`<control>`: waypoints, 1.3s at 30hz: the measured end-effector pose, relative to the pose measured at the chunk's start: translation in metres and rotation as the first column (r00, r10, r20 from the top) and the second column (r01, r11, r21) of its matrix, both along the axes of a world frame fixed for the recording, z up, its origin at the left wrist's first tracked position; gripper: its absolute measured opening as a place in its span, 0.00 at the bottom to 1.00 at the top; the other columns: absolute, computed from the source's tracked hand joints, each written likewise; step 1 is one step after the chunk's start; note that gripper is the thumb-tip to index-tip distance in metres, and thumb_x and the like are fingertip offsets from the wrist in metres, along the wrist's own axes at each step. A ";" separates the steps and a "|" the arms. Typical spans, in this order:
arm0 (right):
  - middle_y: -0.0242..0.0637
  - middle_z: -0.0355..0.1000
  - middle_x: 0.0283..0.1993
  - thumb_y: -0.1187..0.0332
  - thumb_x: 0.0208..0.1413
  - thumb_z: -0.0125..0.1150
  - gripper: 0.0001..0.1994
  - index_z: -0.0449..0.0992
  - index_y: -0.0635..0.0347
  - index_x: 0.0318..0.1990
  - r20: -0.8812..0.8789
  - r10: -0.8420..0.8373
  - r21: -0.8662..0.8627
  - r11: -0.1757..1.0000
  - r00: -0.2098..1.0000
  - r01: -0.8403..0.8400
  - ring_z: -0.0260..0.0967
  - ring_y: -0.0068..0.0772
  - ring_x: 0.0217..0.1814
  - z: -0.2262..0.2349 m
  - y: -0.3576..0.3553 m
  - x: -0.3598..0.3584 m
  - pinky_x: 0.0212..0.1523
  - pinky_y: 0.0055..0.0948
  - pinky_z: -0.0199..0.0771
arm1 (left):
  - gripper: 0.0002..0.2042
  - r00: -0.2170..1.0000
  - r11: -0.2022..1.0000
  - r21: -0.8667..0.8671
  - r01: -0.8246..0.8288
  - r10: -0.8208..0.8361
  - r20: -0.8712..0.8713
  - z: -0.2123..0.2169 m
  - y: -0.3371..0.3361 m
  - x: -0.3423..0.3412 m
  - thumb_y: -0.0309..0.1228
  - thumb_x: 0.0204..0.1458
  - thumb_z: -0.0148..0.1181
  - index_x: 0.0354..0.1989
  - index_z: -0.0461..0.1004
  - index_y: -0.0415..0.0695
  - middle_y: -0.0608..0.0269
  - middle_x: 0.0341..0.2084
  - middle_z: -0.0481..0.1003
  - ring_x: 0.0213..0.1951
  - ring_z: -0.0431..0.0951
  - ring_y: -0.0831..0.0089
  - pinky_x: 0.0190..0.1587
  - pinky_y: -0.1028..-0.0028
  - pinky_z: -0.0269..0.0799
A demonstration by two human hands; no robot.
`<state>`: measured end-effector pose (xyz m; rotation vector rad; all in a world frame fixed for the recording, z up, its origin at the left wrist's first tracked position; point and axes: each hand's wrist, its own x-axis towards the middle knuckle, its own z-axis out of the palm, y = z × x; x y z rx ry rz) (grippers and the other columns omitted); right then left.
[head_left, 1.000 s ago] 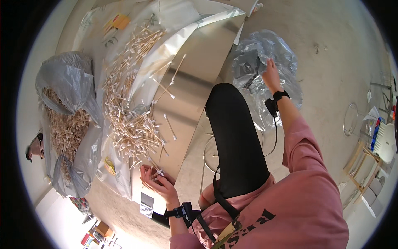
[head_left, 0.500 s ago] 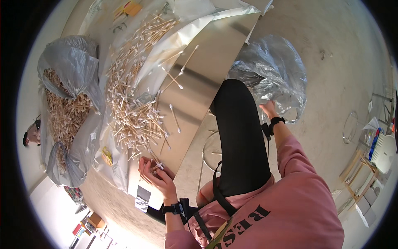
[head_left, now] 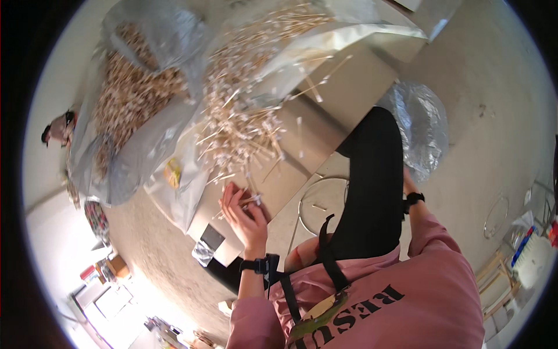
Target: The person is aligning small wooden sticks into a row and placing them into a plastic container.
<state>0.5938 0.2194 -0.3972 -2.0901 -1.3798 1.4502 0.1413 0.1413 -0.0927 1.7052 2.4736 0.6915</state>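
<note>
My left hand [head_left: 245, 220] rests at the near end of the table, its fingers curled around a few cotton swabs [head_left: 253, 199] with white tips and wooden sticks. Just beyond it a loose heap of cotton swabs [head_left: 241, 131] spreads over clear plastic sheeting. A few stray swabs lie apart on the bare tabletop [head_left: 296, 154]. My right hand [head_left: 409, 182] hangs low beyond my right leg, against a clear plastic bag [head_left: 423, 131]. Its fingers are mostly hidden, so whether they grip the bag does not show.
A large translucent bag [head_left: 154, 134] full of swabs stands at the left. On the sheeting lies a small yellow packet [head_left: 172, 173]. A wire ring [head_left: 322, 203] shows under the table edge. Another person [head_left: 60, 129] is at far left; a white plastic chair [head_left: 532, 262] stands at right.
The view has turned, so the table and heap sit further right in it. My right hand has drawn in toward my leg, which now hides its fingers. My left hand keeps its swabs.
</note>
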 end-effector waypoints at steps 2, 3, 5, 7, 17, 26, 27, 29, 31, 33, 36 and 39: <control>0.45 0.79 0.35 0.68 0.55 0.60 0.08 0.79 0.61 0.39 0.227 0.127 0.316 0.928 0.966 -0.196 0.77 0.33 0.35 0.054 0.026 -0.014 0.35 0.36 0.74 | 0.17 1.000 1.000 0.018 -0.009 0.009 0.000 -0.002 -0.006 -0.004 0.27 0.52 0.51 0.51 0.68 0.40 0.48 0.59 0.67 0.63 0.64 0.48 0.69 0.45 0.48; 0.39 0.78 0.33 0.71 0.57 0.57 0.06 0.79 0.59 0.39 0.091 0.160 0.136 0.976 0.983 -0.172 0.75 0.28 0.33 0.073 0.050 -0.002 0.34 0.31 0.75 | 0.17 1.000 0.999 0.027 -0.029 0.030 -0.005 -0.002 -0.005 -0.003 0.27 0.52 0.51 0.51 0.68 0.40 0.48 0.59 0.67 0.63 0.64 0.48 0.69 0.45 0.48; 0.31 0.74 0.31 0.71 0.61 0.56 0.06 0.77 0.59 0.43 -0.027 0.118 0.452 0.887 0.993 -0.093 0.71 0.23 0.32 0.113 0.085 0.015 0.33 0.25 0.72 | 0.17 1.000 0.996 0.085 -0.016 0.017 -0.011 -0.001 -0.006 -0.004 0.27 0.51 0.53 0.51 0.68 0.40 0.50 0.58 0.68 0.63 0.65 0.50 0.69 0.47 0.49; 0.30 0.74 0.37 0.72 0.65 0.53 0.07 0.76 0.61 0.46 -0.197 0.028 0.411 0.910 0.980 0.056 0.69 0.19 0.36 0.229 0.117 -0.034 0.39 0.22 0.71 | 0.18 0.999 0.994 0.096 -0.044 0.044 -0.002 0.003 -0.014 -0.008 0.26 0.51 0.54 0.51 0.67 0.40 0.51 0.58 0.68 0.63 0.65 0.51 0.69 0.47 0.49; 0.37 0.72 0.44 0.82 0.52 0.56 0.13 0.75 0.57 0.44 0.230 0.599 0.673 0.471 0.767 -0.570 0.73 0.42 0.42 0.376 0.102 -0.259 0.41 0.34 0.75 | 0.25 0.988 0.994 0.104 0.034 -0.050 0.149 0.021 -0.023 -0.018 0.26 0.47 0.63 0.55 0.66 0.40 0.53 0.56 0.70 0.61 0.67 0.53 0.68 0.51 0.53; 0.35 0.68 0.38 0.76 0.49 0.61 0.05 0.71 0.60 0.32 0.447 0.650 0.627 0.261 0.614 -0.734 0.67 0.43 0.46 0.345 0.109 -0.277 0.46 0.39 0.71 | 0.26 0.968 0.996 0.090 -0.028 0.004 0.249 0.038 -0.068 -0.025 0.25 0.45 0.65 0.56 0.67 0.40 0.52 0.59 0.67 0.64 0.64 0.52 0.68 0.51 0.53; 0.35 0.68 0.37 0.75 0.50 0.60 0.04 0.71 0.59 0.31 0.496 0.665 0.591 0.212 0.558 -0.779 0.66 0.42 0.46 0.347 0.106 -0.279 0.47 0.39 0.70 | 0.26 0.969 0.996 0.087 -0.035 0.012 0.249 0.037 -0.071 -0.023 0.25 0.45 0.65 0.56 0.67 0.40 0.52 0.59 0.67 0.64 0.64 0.52 0.68 0.51 0.53; 0.36 0.67 0.35 0.73 0.50 0.59 0.04 0.69 0.60 0.29 0.568 0.668 0.540 0.139 0.481 -0.830 0.66 0.43 0.46 0.344 0.097 -0.284 0.49 0.39 0.68 | 0.26 0.961 0.988 0.138 -0.068 0.028 0.274 0.035 -0.072 -0.018 0.23 0.45 0.64 0.56 0.67 0.40 0.51 0.59 0.67 0.63 0.64 0.51 0.68 0.52 0.54; 0.37 0.67 0.35 0.74 0.50 0.59 0.04 0.69 0.61 0.29 0.589 0.705 0.468 0.102 0.396 -0.878 0.66 0.44 0.46 0.344 0.083 -0.291 0.49 0.39 0.68 | 0.24 0.962 0.973 0.199 -0.114 0.058 0.267 0.030 -0.072 -0.016 0.22 0.45 0.65 0.53 0.68 0.39 0.49 0.56 0.69 0.61 0.66 0.48 0.65 0.55 0.58; 0.39 0.69 0.36 0.75 0.50 0.58 0.03 0.70 0.61 0.30 0.569 0.772 0.402 0.040 0.283 -0.915 0.67 0.46 0.46 0.344 0.068 -0.296 0.48 0.40 0.67 | 0.23 0.959 0.969 0.199 -0.146 0.090 0.267 0.028 -0.077 -0.019 0.22 0.46 0.64 0.53 0.68 0.39 0.49 0.56 0.69 0.61 0.66 0.48 0.64 0.55 0.59; 0.40 0.69 0.36 0.76 0.50 0.58 0.03 0.70 0.60 0.30 0.414 0.848 0.465 0.114 0.330 -0.878 0.67 0.47 0.45 0.365 0.038 -0.306 0.48 0.40 0.68 | 0.21 0.955 0.955 0.218 -0.200 0.141 0.260 0.030 -0.082 -0.028 0.21 0.47 0.61 0.53 0.69 0.38 0.49 0.56 0.70 0.60 0.66 0.49 0.64 0.55 0.60; 0.40 0.68 0.35 0.76 0.49 0.59 0.04 0.69 0.61 0.31 0.341 0.893 0.531 0.074 0.293 -0.844 0.66 0.46 0.44 0.374 0.002 -0.332 0.46 0.41 0.67 | 0.21 0.934 0.941 0.216 -0.260 0.188 0.305 0.027 -0.090 -0.048 0.21 0.48 0.59 0.53 0.68 0.37 0.48 0.54 0.71 0.58 0.68 0.49 0.63 0.55 0.60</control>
